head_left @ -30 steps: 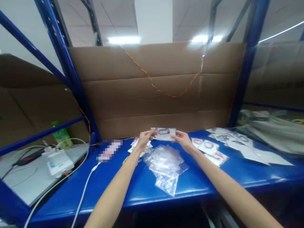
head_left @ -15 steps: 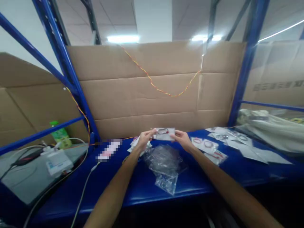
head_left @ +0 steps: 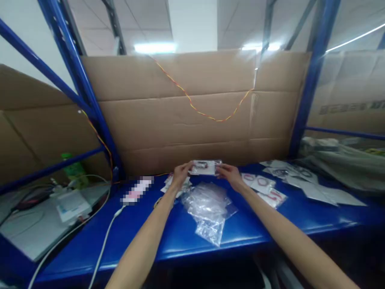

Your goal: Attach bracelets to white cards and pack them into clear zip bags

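Observation:
A clear plastic packet with a white card and a small dark item in it is stretched between my two hands. My left hand pinches its left end, and my right hand grips its right end. Below them a loose pile of clear plastic bags lies on the blue table. Beside my left hand is a small heap of packets, partly behind my forearm. White cards with red rings lie right of my right hand.
More white cards spread over the right of the table. A pixelated object with a white cable lies at left. A white box and green bottle stand on a grey surface. Cardboard forms the back wall.
The packet has tilted slightly and its clear edges now show more. Both hands have stayed nearly in place, holding its ends. The view has shifted a little.

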A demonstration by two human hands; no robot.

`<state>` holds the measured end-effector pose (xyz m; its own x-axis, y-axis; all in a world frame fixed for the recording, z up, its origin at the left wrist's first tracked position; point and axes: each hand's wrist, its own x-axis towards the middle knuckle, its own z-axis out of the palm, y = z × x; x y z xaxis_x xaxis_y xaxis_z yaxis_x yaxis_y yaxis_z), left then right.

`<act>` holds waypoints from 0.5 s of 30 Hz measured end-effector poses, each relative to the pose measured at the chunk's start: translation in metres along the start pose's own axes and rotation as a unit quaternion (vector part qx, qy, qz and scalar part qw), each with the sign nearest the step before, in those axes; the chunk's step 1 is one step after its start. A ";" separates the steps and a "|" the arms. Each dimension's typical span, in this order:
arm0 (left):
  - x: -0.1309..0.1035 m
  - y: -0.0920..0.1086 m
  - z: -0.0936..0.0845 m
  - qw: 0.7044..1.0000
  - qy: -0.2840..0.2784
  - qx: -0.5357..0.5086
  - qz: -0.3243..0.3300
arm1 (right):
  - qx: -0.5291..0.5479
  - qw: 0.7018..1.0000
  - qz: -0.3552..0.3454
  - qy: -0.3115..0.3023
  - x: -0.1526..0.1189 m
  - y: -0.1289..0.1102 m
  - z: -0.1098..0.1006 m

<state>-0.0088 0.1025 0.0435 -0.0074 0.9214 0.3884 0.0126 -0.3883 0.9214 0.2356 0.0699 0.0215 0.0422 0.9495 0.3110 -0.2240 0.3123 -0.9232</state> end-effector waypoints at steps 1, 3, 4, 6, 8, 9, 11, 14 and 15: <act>0.001 -0.002 -0.002 1.000 0.010 -0.005 0.000 | 0.000 1.000 0.002 -0.001 0.000 -0.001 -0.001; 0.004 -0.005 -0.006 0.999 0.031 -0.010 0.000 | 0.000 1.000 0.007 0.001 -0.001 -0.004 -0.002; 0.006 -0.007 -0.008 0.999 0.043 -0.009 -0.001 | -0.001 1.000 0.011 0.003 -0.001 -0.004 -0.002; 0.009 -0.012 -0.013 0.998 0.070 0.001 -0.005 | -0.006 1.000 0.023 0.013 -0.001 -0.004 -0.004; 0.013 -0.016 -0.019 0.995 0.096 0.024 -0.014 | -0.015 0.999 0.038 0.025 0.001 -0.003 -0.007; 0.015 -0.018 -0.022 0.993 0.106 0.041 -0.021 | -0.021 0.998 0.046 0.032 0.003 -0.001 -0.008; 0.019 -0.021 -0.030 0.988 0.125 0.079 -0.036 | -0.031 0.997 0.059 0.049 0.006 0.001 -0.012; 0.022 -0.021 -0.042 0.976 0.155 0.144 -0.049 | -0.039 0.994 0.067 0.079 0.009 0.004 -0.016; 0.022 -0.020 -0.045 0.971 0.165 0.166 -0.050 | -0.041 0.993 0.068 0.086 0.010 0.004 -0.017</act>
<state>-0.0542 0.1303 0.0338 -0.3446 0.8794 0.3284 0.3160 -0.2207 0.9227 0.2519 0.0815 0.0169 0.1847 0.9721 0.1448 -0.1596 0.1751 -0.9715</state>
